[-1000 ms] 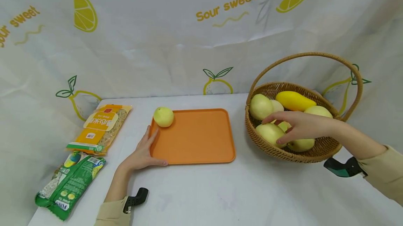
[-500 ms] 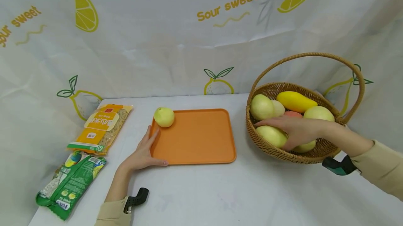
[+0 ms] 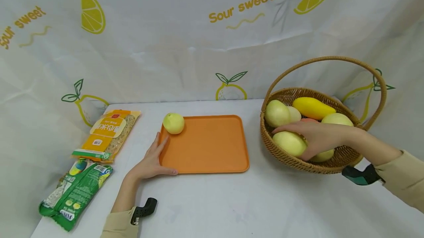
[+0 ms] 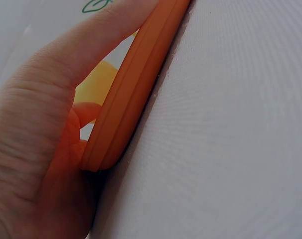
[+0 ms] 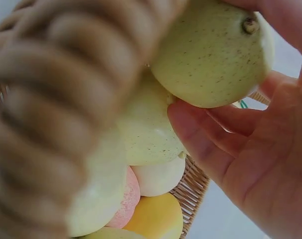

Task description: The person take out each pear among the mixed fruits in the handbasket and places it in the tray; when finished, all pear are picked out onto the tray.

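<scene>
In the head view, my left hand [image 3: 150,162] rests against the near left corner of an orange tray [image 3: 208,146], fingers spread along its left side and thumb on the front edge. The left wrist view shows the thumb lying along the tray's rim [image 4: 128,94]. A pale green fruit [image 3: 173,123] sits at the tray's far left corner. My right hand [image 3: 319,136] reaches into a wicker basket [image 3: 291,162] and grips a pale green fruit [image 5: 211,55], thumb on the near side and fingers on the far side. This fruit has speckled skin and a stem stub.
Several other pale green fruits [image 3: 277,113], a yellow mango-shaped fruit [image 3: 313,107] and a reddish one [image 3: 308,120] lie in the basket. The basket's tall handle [image 3: 331,58] arches above. Left of the tray are an orange food bag [image 3: 107,133] and a green bag [image 3: 77,193].
My right hand has lowered into the basket and closed its fingers around the front pale green fruit; the reddish fruit has come into view. The left hand stays at the tray.
</scene>
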Tool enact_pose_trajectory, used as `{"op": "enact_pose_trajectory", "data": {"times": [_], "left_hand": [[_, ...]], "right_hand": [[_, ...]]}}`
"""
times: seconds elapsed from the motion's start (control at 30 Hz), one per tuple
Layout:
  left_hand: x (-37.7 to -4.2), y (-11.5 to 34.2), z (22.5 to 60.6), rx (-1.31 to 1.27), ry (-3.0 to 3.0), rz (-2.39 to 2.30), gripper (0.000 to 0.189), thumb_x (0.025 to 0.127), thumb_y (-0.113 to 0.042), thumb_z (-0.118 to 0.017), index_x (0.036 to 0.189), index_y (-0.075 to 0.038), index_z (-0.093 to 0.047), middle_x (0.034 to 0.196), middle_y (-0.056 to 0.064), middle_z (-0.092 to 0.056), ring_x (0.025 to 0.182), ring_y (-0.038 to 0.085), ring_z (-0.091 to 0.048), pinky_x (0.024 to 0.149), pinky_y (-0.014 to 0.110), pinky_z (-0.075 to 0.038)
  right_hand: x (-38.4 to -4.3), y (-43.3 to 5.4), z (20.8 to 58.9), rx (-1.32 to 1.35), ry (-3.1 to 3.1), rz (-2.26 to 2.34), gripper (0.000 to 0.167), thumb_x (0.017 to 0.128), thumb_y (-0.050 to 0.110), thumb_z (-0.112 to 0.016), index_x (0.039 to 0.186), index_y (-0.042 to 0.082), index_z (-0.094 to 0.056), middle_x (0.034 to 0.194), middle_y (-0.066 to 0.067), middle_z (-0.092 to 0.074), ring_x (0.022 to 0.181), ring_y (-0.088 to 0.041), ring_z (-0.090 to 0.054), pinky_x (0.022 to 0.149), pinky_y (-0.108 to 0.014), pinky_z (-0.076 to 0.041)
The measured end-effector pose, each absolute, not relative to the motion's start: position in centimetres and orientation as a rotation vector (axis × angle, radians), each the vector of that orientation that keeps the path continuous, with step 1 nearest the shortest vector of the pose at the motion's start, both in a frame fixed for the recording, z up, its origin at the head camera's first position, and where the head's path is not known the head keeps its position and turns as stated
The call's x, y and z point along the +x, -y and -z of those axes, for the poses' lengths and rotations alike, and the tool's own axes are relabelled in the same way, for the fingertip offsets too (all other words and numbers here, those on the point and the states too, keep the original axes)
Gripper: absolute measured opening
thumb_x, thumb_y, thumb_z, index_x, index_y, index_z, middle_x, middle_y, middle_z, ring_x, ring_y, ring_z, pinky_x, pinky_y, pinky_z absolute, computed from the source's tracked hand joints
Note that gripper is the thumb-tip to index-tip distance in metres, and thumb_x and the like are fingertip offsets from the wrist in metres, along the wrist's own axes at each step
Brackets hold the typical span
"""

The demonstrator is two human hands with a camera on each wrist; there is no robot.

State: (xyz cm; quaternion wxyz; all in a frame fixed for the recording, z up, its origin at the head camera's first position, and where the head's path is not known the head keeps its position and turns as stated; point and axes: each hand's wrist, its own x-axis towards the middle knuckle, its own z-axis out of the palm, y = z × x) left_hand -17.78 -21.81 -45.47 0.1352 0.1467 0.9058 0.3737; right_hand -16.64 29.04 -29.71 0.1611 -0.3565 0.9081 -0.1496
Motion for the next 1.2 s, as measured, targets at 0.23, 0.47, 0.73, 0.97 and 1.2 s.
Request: {"op": "enact_pose_trajectory", "data": {"times": [0.23,0.47,0.73,0.97,1.2], "left_hand": [[-17.7,21.7,45.4,0.413,-2.617,-1.086,0.126,0.065,-0.051,-0.087,0.159,-0.017,-0.009,0.161,0.012,0.018,0.145,0.045,0.006,0.108,0.071,-0.009],[-17.7,21.8,45.4,0.421,-2.622,-1.08,0.126,0.066,-0.052,-0.086,0.158,-0.017,-0.009,0.161,0.011,0.019,0.145,0.046,0.006,0.108,0.071,-0.009],[-17.8,21.7,45.3,0.425,-2.63,-1.082,0.126,0.065,-0.052,-0.086,0.158,-0.016,-0.01,0.161,0.012,0.017,0.145,0.046,0.005,0.108,0.071,-0.01],[-17.8,21.7,45.3,0.424,-2.628,-1.088,0.125,0.065,-0.052,-0.086,0.158,-0.016,-0.011,0.161,0.012,0.018,0.145,0.045,0.005,0.108,0.071,-0.009],[-17.8,21.8,45.3,0.427,-2.626,-1.094,0.125,0.065,-0.052,-0.086,0.158,-0.017,-0.011,0.161,0.012,0.018,0.145,0.045,0.006,0.108,0.071,-0.009]], "right_hand": [[-16.1,-29.9,29.2,-0.758,-2.489,0.661,0.076,0.074,0.031,-0.084,0.14,0.032,-0.046,0.13,-0.001,-0.048,0.107,-0.025,-0.043,0.082,-0.041,-0.042],[-15.7,-30.8,29.3,-0.537,-2.412,0.827,0.074,0.081,0.031,-0.079,0.145,0.032,-0.041,0.141,-0.015,-0.036,0.113,-0.033,-0.04,0.08,-0.042,-0.043],[-15.4,-31.0,29.8,-0.453,-2.445,0.965,0.069,0.09,0.029,-0.069,0.149,0.035,-0.034,0.152,-0.013,-0.027,0.125,-0.037,-0.039,0.088,-0.052,-0.043],[-14.7,-30.4,30.4,-0.345,-2.462,1.118,0.066,0.096,0.027,-0.062,0.153,0.027,-0.029,0.158,-0.02,-0.013,0.112,-0.035,-0.051,0.085,-0.047,-0.044],[-14.3,-29.9,31.1,-0.197,-2.354,1.4,0.063,0.098,0.022,-0.058,0.152,0.018,-0.027,0.149,-0.019,-0.025,0.109,-0.021,-0.053,0.086,-0.033,-0.051]]}}
